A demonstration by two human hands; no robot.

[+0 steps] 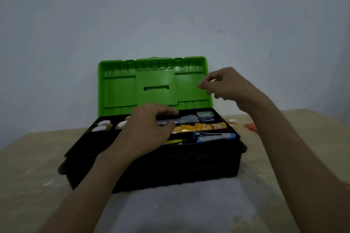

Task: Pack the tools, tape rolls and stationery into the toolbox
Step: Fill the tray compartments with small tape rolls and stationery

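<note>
The black toolbox (170, 164) stands on the table with its green lid (121, 89) raised. Its top tray holds white tape rolls (103, 126) at the left, a row of yellow-orange packets (202, 126), a blue stapler (216, 136), a small green box (205, 114) and a yellow item (174, 141). My left hand (145, 130) is over the tray's middle, with fingers and thumb around a clear plastic packet (186, 119). My right hand (225, 85) hovers in front of the lid's right side, its fingers loosely curled, and nothing shows in it.
On the table to the right of the box lie a small tape roll (232, 121) and an orange-handled tool (251, 126). A pale sheet (180, 204) covers the table in front of the box. A bare wall stands close behind the lid.
</note>
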